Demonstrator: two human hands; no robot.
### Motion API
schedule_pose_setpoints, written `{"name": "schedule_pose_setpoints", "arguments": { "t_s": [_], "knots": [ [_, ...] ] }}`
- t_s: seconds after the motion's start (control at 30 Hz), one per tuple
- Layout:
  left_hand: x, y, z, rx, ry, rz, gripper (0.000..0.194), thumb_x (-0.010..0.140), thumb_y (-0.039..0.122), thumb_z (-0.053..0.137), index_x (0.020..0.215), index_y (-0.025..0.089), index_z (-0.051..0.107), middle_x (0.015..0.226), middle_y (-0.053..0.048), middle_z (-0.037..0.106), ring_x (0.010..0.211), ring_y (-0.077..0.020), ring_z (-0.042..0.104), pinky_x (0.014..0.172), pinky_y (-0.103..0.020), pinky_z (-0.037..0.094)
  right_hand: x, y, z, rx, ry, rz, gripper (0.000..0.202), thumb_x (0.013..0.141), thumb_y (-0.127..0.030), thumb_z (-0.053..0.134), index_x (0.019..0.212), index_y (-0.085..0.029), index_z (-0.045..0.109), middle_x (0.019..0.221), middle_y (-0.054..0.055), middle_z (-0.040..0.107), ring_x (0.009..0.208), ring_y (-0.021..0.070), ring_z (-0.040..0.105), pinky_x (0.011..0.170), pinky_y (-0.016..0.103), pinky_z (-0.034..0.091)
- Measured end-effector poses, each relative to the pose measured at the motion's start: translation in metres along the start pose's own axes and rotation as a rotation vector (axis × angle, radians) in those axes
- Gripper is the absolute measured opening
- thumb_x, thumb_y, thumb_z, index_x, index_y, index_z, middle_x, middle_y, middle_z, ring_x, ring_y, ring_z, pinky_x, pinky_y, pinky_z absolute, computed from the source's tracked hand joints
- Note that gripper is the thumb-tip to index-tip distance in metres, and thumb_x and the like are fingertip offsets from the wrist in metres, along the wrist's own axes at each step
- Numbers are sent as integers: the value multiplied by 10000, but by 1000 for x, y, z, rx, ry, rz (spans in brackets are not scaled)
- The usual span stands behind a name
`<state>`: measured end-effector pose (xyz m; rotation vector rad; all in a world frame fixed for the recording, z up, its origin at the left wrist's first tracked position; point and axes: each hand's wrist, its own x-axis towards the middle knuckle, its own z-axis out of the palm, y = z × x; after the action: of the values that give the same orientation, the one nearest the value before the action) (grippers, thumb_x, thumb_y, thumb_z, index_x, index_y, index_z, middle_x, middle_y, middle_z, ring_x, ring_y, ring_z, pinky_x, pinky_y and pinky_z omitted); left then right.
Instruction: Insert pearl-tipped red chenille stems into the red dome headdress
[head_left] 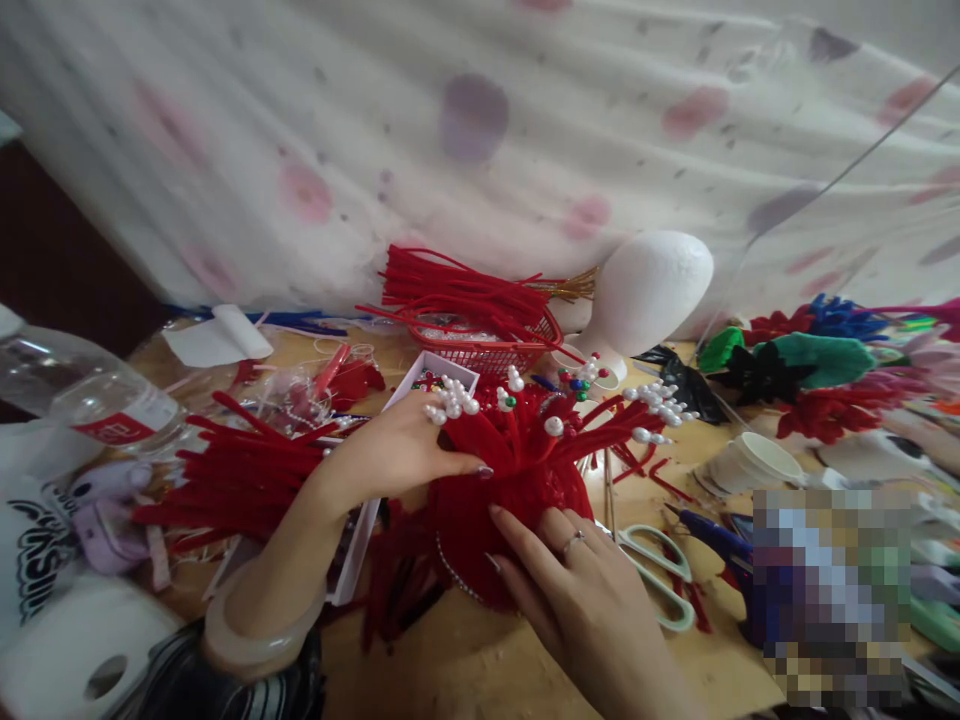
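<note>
A red velvety piece with a beaded edge stands at the middle of the table, with red stems and white pearl clusters rising from it. My left hand reaches over from the left, its thumb on the red stems and its fingers behind them near a white pearl cluster. My right hand, with a ring on one finger, lies on the front of the red piece, fingers spread. What my left fingertips hold is partly hidden by the stems.
Behind are a red basket of red stems and a white foam head. Red stems and a plastic bottle lie left. Scissors, a paper cup and a blue glue gun are right.
</note>
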<state>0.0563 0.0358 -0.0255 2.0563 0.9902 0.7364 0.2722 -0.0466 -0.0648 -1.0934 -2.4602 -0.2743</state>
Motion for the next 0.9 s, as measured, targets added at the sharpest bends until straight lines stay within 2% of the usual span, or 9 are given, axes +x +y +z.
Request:
{"name": "schedule_pose_setpoints", "arguments": {
  "t_s": [0.1,0.23,0.4,0.47,0.53,0.6,0.7,0.8,0.9],
  "knots": [
    [-1,1,1,-87,10,-3,219,779,195,691,995,218,716,1034,13,751,962,-171,659,973,-303,452,-15,2,-8,172,60,6,229,943,-181,505,1152,-175,597,765,42,625,674,166,591,623,280,468],
    [-4,4,2,-148,25,-108,164,749,241,711,902,182,718,954,-3,761,940,-182,664,960,-314,458,-57,19,-19,301,90,89,68,899,-127,577,876,-191,585,728,12,611,667,126,588,616,222,453],
    [-9,14,-3,-70,68,-269,184,755,315,677,864,169,699,840,9,747,845,-171,657,807,-262,488,-141,60,-32,101,48,501,292,966,-376,450,745,-210,546,627,-1,547,542,133,541,544,245,437],
    [-9,17,-4,-74,68,-378,179,760,330,652,810,161,685,754,18,732,754,-156,642,720,-243,488,-172,79,-35,-58,50,753,412,938,-502,443,644,-220,500,550,-17,487,475,136,506,494,254,416],
    [-9,20,-5,-104,61,-446,179,736,336,650,738,159,674,672,36,707,656,-133,607,646,-227,476,-191,97,-36,-168,81,966,491,857,-661,453,651,-221,521,567,9,535,468,164,530,449,273,413],
    [-7,23,-5,-139,62,-457,159,687,319,669,711,162,679,629,57,687,626,-124,592,639,-224,476,-196,114,-32,-199,134,1048,600,771,-767,451,773,-187,603,717,93,648,598,238,622,534,335,483],
    [-4,28,-5,-151,62,-464,184,650,303,674,765,164,710,645,61,696,682,-149,628,701,-248,498,-188,138,-19,-175,38,1009,648,749,-769,458,880,-168,661,787,136,695,752,317,652,687,420,500],
    [-4,26,-5,-120,57,-432,240,677,326,669,846,164,721,760,24,733,780,-182,653,757,-273,507,-175,153,-7,-98,-46,985,573,747,-738,473,721,-195,655,644,117,663,635,298,630,582,383,475],
    [-7,19,-5,-81,73,-345,296,691,355,686,930,181,706,894,-15,746,856,-199,652,795,-295,510,-167,154,-7,-81,17,988,593,723,-772,436,593,-218,605,517,98,602,496,274,589,440,344,416]
  ]
}}
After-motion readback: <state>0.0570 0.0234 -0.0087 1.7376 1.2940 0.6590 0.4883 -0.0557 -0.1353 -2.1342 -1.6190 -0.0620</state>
